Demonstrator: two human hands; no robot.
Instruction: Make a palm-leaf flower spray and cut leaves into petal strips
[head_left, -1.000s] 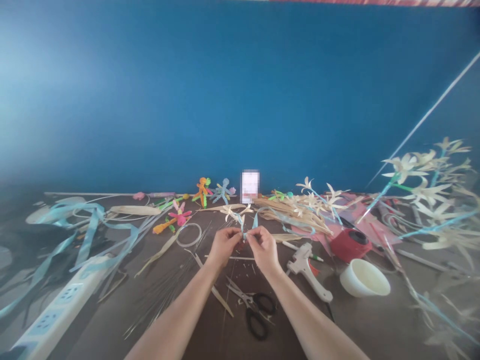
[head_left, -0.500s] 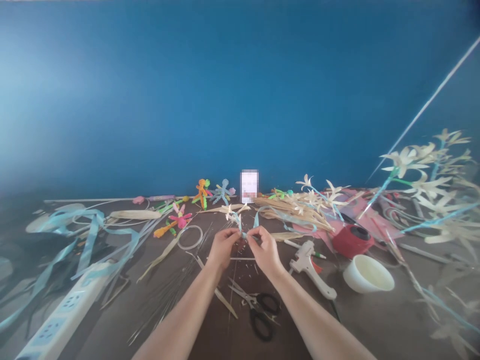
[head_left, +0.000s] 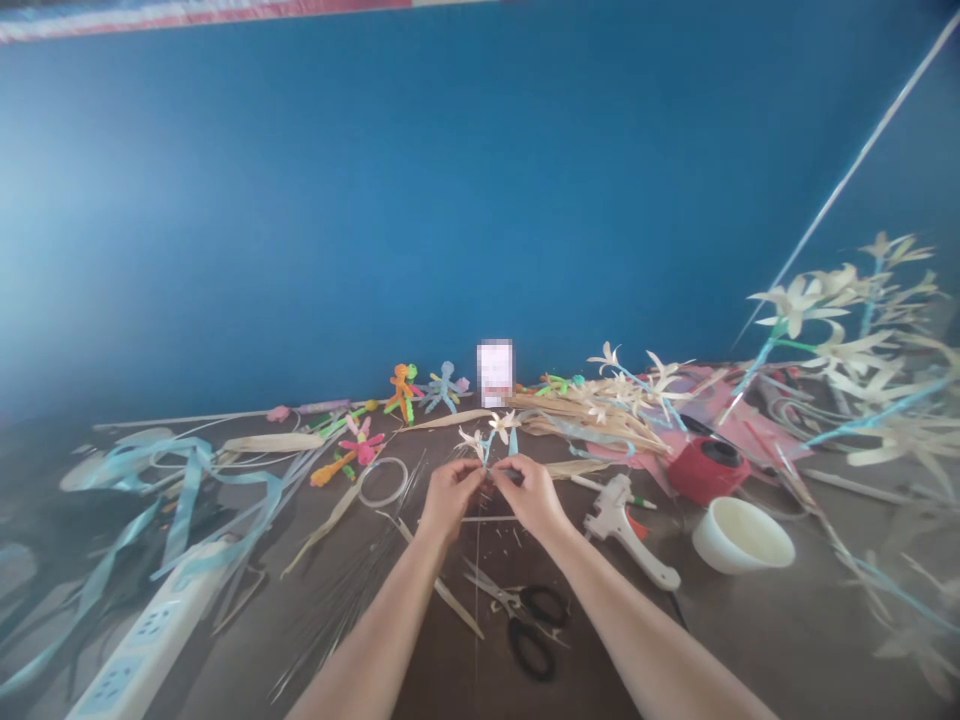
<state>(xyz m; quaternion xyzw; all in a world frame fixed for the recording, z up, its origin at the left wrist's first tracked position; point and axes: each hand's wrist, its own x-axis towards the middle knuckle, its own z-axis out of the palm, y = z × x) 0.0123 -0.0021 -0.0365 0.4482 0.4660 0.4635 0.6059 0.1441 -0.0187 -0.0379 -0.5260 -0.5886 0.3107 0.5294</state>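
Observation:
My left hand (head_left: 452, 495) is closed in a pinch on the thin blue-wrapped flower stem (head_left: 488, 449). Two small cream flowers, the right one (head_left: 502, 427) a little higher than the left one (head_left: 472, 440), stand above the fingertips. Close beside it, my right hand (head_left: 531, 492) pinches a light blue ribbon (head_left: 513, 441), whose end sticks up behind the fingers. The fingertips of both hands nearly meet, and they hide the lower stem. Below the hands, scissors (head_left: 517, 605) with black handles lie with their blades partly apart.
Right of my arms are a white glue gun (head_left: 630, 535), a white cup (head_left: 742, 537), a red roll (head_left: 707, 470) and cream flower stems (head_left: 799, 305). To the left lie thin wires (head_left: 341, 600), blue ribbons (head_left: 191, 470) and a white power strip (head_left: 146, 635). Pipe-cleaner figures (head_left: 403, 392) sit along the wall.
The flowers have turned between my fingers, and a second bloom now shows on the right. Both hands remain together in a pinch. The view has tilted slightly.

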